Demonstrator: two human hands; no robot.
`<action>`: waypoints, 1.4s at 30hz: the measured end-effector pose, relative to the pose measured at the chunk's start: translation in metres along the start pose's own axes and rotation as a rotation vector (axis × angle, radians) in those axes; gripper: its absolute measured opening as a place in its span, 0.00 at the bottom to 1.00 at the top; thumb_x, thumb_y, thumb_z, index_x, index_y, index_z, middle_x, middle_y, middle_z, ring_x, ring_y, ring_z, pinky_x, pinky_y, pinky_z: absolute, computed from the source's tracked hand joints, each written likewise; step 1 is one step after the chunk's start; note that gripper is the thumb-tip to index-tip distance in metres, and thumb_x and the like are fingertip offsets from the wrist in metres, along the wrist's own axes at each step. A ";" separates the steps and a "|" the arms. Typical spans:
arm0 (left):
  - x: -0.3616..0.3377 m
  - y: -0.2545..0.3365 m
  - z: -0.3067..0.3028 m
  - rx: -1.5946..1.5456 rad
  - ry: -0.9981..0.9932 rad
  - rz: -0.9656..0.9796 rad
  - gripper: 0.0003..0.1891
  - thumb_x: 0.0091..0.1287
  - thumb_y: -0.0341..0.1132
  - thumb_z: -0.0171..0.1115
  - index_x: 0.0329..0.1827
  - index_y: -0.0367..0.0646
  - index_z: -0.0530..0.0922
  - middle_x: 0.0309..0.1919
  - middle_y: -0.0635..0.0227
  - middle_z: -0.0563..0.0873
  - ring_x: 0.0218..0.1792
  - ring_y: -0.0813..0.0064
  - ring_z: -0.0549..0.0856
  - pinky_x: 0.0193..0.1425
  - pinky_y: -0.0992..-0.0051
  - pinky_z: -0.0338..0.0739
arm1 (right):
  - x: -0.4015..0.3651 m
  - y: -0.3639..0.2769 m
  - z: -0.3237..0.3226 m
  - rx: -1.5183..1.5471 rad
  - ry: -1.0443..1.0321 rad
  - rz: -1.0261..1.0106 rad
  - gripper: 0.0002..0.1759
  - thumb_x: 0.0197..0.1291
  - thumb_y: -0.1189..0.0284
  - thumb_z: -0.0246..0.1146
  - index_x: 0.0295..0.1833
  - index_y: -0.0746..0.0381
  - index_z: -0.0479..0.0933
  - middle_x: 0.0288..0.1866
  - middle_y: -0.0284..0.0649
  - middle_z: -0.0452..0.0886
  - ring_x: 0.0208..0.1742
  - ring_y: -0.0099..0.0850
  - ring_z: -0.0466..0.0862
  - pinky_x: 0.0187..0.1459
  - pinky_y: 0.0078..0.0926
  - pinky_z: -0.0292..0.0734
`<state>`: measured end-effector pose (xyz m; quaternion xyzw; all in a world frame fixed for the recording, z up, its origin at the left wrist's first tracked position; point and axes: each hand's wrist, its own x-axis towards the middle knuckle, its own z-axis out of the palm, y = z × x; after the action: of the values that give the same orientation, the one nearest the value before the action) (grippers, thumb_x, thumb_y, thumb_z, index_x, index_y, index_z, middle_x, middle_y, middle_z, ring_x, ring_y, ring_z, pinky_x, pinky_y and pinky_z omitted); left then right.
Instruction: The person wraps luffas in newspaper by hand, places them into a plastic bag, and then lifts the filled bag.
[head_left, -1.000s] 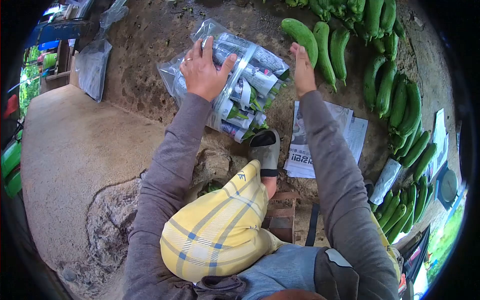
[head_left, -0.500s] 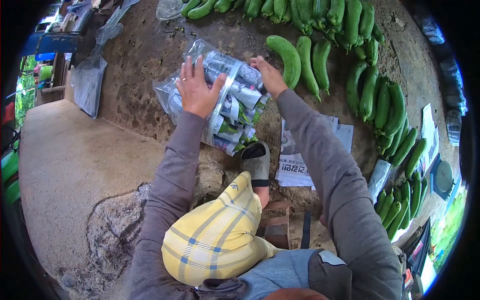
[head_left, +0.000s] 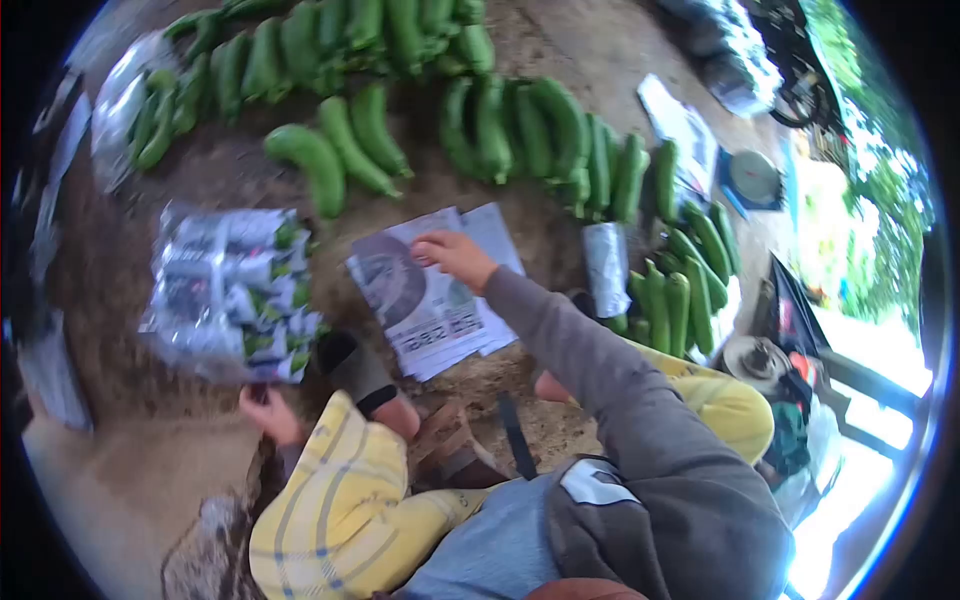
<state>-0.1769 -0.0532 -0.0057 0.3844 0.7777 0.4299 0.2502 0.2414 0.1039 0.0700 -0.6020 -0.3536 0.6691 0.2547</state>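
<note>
On newspaper [head_left: 425, 310]: right hand [head_left: 455, 255] grip loose, touching; left hand [head_left: 268, 412] grip unclear, by bag [head_left: 225, 285].

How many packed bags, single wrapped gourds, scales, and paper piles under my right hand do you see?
Packed bag: 1
Single wrapped gourd: 1
Scale: 1
Paper pile under right hand: 1
Total: 4

grey long sleeves [head_left: 590, 350], yellow plaid trousers [head_left: 330, 500]
</note>
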 end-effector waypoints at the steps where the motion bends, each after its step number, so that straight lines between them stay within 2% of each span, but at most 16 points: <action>1: 0.000 0.015 0.003 0.212 0.033 0.027 0.20 0.61 0.24 0.59 0.57 0.31 0.69 0.49 0.56 0.78 0.51 0.63 0.78 0.59 0.66 0.72 | -0.002 0.004 -0.002 -0.005 -0.007 0.036 0.21 0.64 0.60 0.60 0.55 0.63 0.79 0.45 0.36 0.84 0.44 0.24 0.81 0.41 0.24 0.73; 3: 0.000 0.036 0.006 0.297 0.024 -0.058 0.22 0.57 0.24 0.59 0.56 0.31 0.69 0.46 0.57 0.78 0.47 0.64 0.78 0.58 0.65 0.72 | 0.007 0.008 -0.001 -0.029 -0.056 0.059 0.26 0.63 0.55 0.59 0.60 0.60 0.76 0.46 0.33 0.84 0.44 0.23 0.80 0.39 0.23 0.69; 6: -0.010 0.004 0.011 0.109 -0.068 -0.122 0.25 0.57 0.26 0.61 0.59 0.35 0.68 0.50 0.58 0.78 0.54 0.66 0.77 0.62 0.67 0.70 | 0.031 -0.011 0.009 -0.023 -0.062 0.046 0.21 0.67 0.59 0.57 0.61 0.58 0.75 0.50 0.33 0.84 0.47 0.23 0.80 0.44 0.24 0.71; 8: -0.018 0.014 0.018 -0.027 -0.014 -0.214 0.27 0.56 0.27 0.64 0.61 0.36 0.68 0.54 0.56 0.77 0.58 0.64 0.76 0.65 0.66 0.68 | 0.063 -0.024 0.028 -0.051 -0.095 -0.006 0.20 0.70 0.61 0.55 0.61 0.59 0.75 0.52 0.34 0.83 0.48 0.23 0.80 0.47 0.25 0.73; 9: -0.018 -0.009 0.021 0.048 0.043 -0.131 0.27 0.54 0.27 0.65 0.59 0.36 0.69 0.54 0.55 0.76 0.58 0.61 0.76 0.65 0.65 0.68 | 0.080 -0.032 0.038 -0.060 -0.116 -0.047 0.19 0.70 0.62 0.55 0.61 0.59 0.75 0.52 0.34 0.83 0.48 0.23 0.80 0.47 0.25 0.73; 14: -0.006 0.027 0.025 0.162 0.120 -0.097 0.21 0.52 0.28 0.66 0.49 0.35 0.71 0.46 0.53 0.74 0.51 0.53 0.75 0.58 0.61 0.68 | 0.167 -0.074 0.096 -0.159 -0.185 -0.329 0.15 0.67 0.72 0.56 0.56 0.66 0.79 0.48 0.39 0.85 0.50 0.28 0.82 0.54 0.26 0.75; 17: -0.004 0.031 0.027 0.297 0.121 -0.011 0.21 0.55 0.27 0.64 0.52 0.33 0.70 0.46 0.53 0.73 0.49 0.55 0.75 0.56 0.64 0.70 | 0.206 -0.089 0.132 -0.245 -0.342 -0.436 0.16 0.65 0.75 0.58 0.57 0.65 0.79 0.50 0.42 0.85 0.52 0.29 0.83 0.55 0.26 0.76; 20: 0.000 0.031 0.022 0.293 0.100 0.070 0.17 0.55 0.27 0.64 0.46 0.33 0.72 0.47 0.52 0.73 0.49 0.53 0.74 0.55 0.63 0.70 | 0.234 -0.089 0.164 -0.331 -0.556 -0.392 0.19 0.62 0.78 0.59 0.60 0.64 0.78 0.53 0.42 0.84 0.55 0.30 0.82 0.57 0.26 0.75; 23: 0.006 0.047 0.014 0.203 0.038 0.084 0.12 0.54 0.24 0.62 0.41 0.33 0.75 0.42 0.54 0.75 0.46 0.54 0.76 0.54 0.64 0.70 | 0.237 -0.098 0.178 -0.004 -0.687 -0.247 0.24 0.62 0.75 0.65 0.64 0.65 0.74 0.57 0.41 0.81 0.56 0.26 0.81 0.56 0.23 0.77; 24: 0.007 0.050 0.012 0.157 0.009 0.074 0.12 0.54 0.24 0.61 0.41 0.34 0.75 0.41 0.55 0.75 0.45 0.55 0.76 0.53 0.65 0.71 | 0.236 -0.100 0.180 -0.041 -0.730 -0.215 0.26 0.61 0.72 0.67 0.65 0.64 0.73 0.57 0.41 0.81 0.56 0.26 0.81 0.57 0.23 0.77; 28: 0.009 0.024 0.002 0.196 -0.078 0.112 0.09 0.57 0.22 0.56 0.41 0.33 0.75 0.39 0.59 0.78 0.45 0.63 0.77 0.53 0.67 0.70 | 0.238 -0.097 0.178 -0.162 -0.660 -0.309 0.22 0.64 0.73 0.64 0.62 0.65 0.75 0.54 0.39 0.83 0.52 0.24 0.81 0.55 0.23 0.77; 31: 0.008 0.032 0.007 -0.018 -0.100 -0.123 0.09 0.61 0.23 0.51 0.44 0.33 0.72 0.42 0.58 0.79 0.47 0.68 0.77 0.55 0.69 0.70 | 0.244 -0.085 0.184 -0.211 -0.530 -0.418 0.17 0.64 0.73 0.63 0.58 0.64 0.79 0.49 0.38 0.85 0.47 0.23 0.82 0.51 0.23 0.77; 33: 0.007 0.028 0.011 0.031 -0.026 -0.101 0.12 0.63 0.22 0.47 0.49 0.33 0.69 0.44 0.57 0.79 0.48 0.68 0.77 0.56 0.69 0.70 | 0.234 -0.078 0.185 -0.256 -0.378 -0.521 0.12 0.63 0.71 0.64 0.51 0.61 0.83 0.43 0.36 0.86 0.40 0.22 0.83 0.45 0.23 0.77; 37: 0.012 0.012 0.008 0.060 -0.029 0.032 0.18 0.63 0.21 0.44 0.57 0.34 0.62 0.46 0.54 0.77 0.48 0.66 0.77 0.56 0.68 0.70 | 0.215 -0.062 0.184 -0.201 -0.241 -0.621 0.09 0.62 0.72 0.64 0.45 0.63 0.82 0.40 0.39 0.84 0.41 0.27 0.82 0.45 0.26 0.76; 39: 0.012 0.008 0.006 0.090 -0.095 -0.004 0.19 0.63 0.21 0.43 0.59 0.33 0.61 0.51 0.51 0.76 0.54 0.62 0.77 0.60 0.67 0.69 | 0.211 -0.059 0.181 -0.236 -0.183 -0.744 0.07 0.60 0.73 0.64 0.42 0.64 0.80 0.39 0.41 0.81 0.42 0.30 0.82 0.46 0.28 0.76; 42: 0.016 0.010 0.001 0.140 -0.104 -0.018 0.21 0.63 0.20 0.43 0.62 0.33 0.60 0.54 0.48 0.75 0.57 0.59 0.76 0.63 0.67 0.68 | 0.217 -0.069 0.174 -0.380 -0.312 -0.732 0.06 0.57 0.74 0.64 0.39 0.64 0.77 0.37 0.42 0.77 0.42 0.36 0.80 0.45 0.31 0.74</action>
<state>-0.1810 -0.0365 0.0017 0.4158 0.7953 0.3514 0.2667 0.0325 0.2847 -0.0075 -0.3652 -0.6944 0.5409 0.3033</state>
